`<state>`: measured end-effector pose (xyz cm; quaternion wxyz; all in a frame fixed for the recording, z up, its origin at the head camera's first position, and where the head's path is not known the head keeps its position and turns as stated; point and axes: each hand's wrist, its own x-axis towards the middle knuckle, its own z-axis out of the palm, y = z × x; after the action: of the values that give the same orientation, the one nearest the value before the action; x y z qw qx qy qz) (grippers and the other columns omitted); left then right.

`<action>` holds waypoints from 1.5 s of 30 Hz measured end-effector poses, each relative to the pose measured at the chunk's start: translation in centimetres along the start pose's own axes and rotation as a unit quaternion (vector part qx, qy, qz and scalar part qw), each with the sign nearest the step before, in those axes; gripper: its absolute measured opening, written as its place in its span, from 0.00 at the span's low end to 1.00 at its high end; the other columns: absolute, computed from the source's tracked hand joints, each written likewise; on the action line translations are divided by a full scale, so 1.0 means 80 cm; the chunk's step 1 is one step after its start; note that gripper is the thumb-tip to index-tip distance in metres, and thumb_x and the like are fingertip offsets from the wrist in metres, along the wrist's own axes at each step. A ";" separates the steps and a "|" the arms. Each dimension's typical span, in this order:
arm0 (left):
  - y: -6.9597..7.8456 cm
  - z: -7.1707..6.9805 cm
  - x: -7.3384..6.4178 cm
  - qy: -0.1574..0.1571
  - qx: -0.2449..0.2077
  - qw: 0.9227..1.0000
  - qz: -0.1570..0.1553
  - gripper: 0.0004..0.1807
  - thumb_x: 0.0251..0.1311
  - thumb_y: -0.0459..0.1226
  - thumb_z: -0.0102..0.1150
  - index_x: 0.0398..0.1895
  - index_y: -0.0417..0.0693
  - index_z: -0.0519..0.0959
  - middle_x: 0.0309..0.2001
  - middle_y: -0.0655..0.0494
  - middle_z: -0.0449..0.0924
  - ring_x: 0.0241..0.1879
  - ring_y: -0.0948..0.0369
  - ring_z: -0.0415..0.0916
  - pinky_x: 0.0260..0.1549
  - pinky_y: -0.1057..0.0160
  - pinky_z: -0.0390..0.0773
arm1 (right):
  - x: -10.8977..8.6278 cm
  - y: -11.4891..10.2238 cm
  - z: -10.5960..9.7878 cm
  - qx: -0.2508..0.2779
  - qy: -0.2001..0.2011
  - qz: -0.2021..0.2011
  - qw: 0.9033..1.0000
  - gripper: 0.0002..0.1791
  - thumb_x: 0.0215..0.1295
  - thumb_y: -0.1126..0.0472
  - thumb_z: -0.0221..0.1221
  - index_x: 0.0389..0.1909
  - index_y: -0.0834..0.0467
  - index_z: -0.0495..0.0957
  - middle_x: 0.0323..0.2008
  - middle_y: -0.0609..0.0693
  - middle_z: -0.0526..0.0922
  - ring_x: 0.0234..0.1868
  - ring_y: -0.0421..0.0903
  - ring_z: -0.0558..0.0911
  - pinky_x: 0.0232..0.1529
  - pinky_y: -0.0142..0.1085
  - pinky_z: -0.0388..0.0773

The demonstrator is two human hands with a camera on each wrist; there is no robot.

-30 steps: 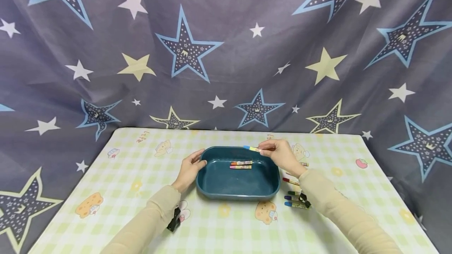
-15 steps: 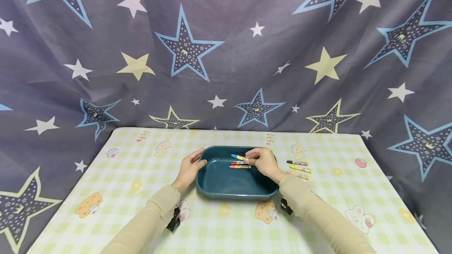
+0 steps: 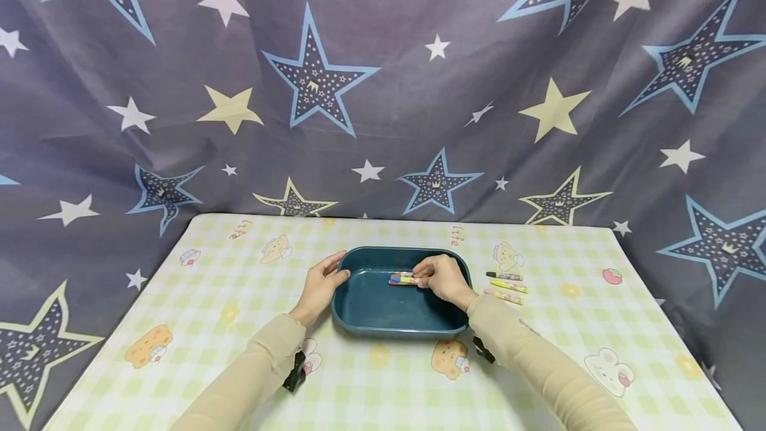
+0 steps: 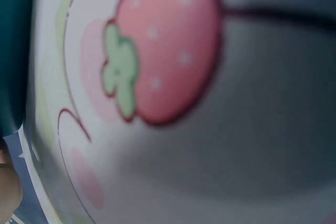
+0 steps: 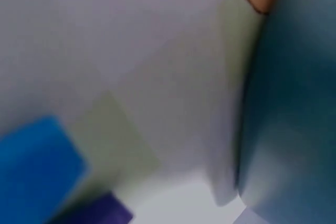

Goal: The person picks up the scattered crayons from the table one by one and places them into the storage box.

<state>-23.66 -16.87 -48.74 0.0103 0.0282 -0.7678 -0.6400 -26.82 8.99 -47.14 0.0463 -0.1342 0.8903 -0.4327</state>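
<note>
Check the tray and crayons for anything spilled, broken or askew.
Nothing stands out. The teal tray sits flat, the three crayons beside it lie side by side with no visible break, and the crayons inside lie together, partly covered by the right hand.

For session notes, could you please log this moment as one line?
Left hand: holds teal tray at left | Right hand: pinches blue crayon inside tray | Tablecloth: black crayon, yellow crayon right of tray

We see a dark-teal oblong tray [image 3: 383, 314]; slim black, yellow and pink-tipped crayons [image 3: 509, 287]; beige fabric sleeves [image 3: 245, 368]; a green-and-white checked tablecloth [image 3: 200, 311]; and a purple-grey star-patterned fabric backdrop [image 3: 383, 115].
</note>
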 end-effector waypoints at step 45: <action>0.002 0.004 0.007 -0.003 0.002 1.000 -0.022 0.27 0.59 0.32 0.53 0.63 0.44 0.66 0.60 0.42 0.69 0.61 0.50 0.66 0.59 0.55 0.69 | -0.001 -0.001 -0.008 0.103 0.029 -0.021 0.994 0.11 0.50 0.72 0.64 0.37 0.63 0.82 0.34 0.57 0.85 0.34 0.46 0.84 0.34 0.32 0.81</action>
<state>-24.24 -16.52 -48.63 -0.0060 0.0431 -0.7684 -0.6385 -26.87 9.44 -46.70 0.0247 -0.1343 0.8389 -0.5269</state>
